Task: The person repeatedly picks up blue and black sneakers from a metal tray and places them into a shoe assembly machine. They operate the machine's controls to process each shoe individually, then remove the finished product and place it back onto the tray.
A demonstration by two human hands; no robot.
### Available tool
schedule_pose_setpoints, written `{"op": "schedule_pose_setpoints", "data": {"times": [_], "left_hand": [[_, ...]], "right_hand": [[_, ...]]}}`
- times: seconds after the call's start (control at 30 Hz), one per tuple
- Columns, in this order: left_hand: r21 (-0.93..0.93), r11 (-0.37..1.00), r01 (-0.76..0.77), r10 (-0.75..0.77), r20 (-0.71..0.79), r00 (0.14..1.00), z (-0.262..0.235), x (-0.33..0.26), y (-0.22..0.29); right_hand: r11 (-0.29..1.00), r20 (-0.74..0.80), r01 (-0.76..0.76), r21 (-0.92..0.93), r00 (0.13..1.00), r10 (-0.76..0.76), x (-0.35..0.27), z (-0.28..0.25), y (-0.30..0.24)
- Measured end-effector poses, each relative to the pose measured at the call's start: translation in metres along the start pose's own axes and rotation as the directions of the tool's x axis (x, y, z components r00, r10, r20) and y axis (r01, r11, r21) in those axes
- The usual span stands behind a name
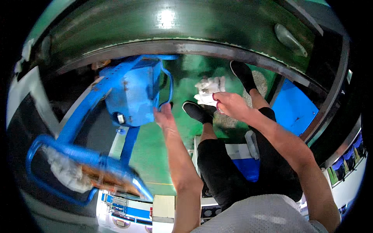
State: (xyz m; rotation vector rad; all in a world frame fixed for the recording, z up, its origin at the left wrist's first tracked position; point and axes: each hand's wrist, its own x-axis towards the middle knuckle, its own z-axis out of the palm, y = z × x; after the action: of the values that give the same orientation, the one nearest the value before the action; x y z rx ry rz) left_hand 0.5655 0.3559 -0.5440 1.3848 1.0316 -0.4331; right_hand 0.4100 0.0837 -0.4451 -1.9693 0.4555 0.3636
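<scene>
My right hand (230,105) is closed on a white knit work glove (211,89) with a dark red cuff edge. The glove hangs over the green floor, its fingers pointing away from me. Whether a second glove lies under it, I cannot tell. My left hand (166,116) is at the lower end of a bent blue tube handle (170,83) on a blue metal housing (134,93). Its fingers are blurred, so whether they grip the tube or only pass beside it is unclear.
A dark-edged green tabletop (182,48) spans the far side, with a white scoop-like object (289,39) on it. At the left, a blue tubular frame (77,153) carries a whitish bundle (68,171). A blue panel (295,106) stands right of my legs.
</scene>
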Motion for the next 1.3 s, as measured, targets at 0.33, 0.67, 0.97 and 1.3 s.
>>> {"op": "schedule_pose_setpoints", "data": {"times": [0.33,0.67,0.97,1.3], "left_hand": [[-0.571,0.801,0.180,-0.195,0.035,0.980,-0.037,0.084,0.009],[-0.379,0.923,-0.063,-0.016,-0.202,0.979,-0.055,0.000,0.101],[-0.042,0.977,0.207,-0.197,0.178,0.964,-0.057,-0.025,0.010],[0.643,0.761,-0.085,-0.330,0.496,0.803,-0.091,-0.307,-0.005]], "right_hand": [[0.960,0.533,-0.182,0.213,0.845,0.042,0.056,0.084,-0.003],[0.785,0.500,-0.356,0.507,0.863,0.069,0.219,0.206,-0.069],[0.355,0.271,-0.435,0.827,0.863,0.426,0.173,0.127,-0.028],[0.864,-0.057,-0.497,0.083,0.863,0.502,-0.190,-0.076,-0.011]]}}
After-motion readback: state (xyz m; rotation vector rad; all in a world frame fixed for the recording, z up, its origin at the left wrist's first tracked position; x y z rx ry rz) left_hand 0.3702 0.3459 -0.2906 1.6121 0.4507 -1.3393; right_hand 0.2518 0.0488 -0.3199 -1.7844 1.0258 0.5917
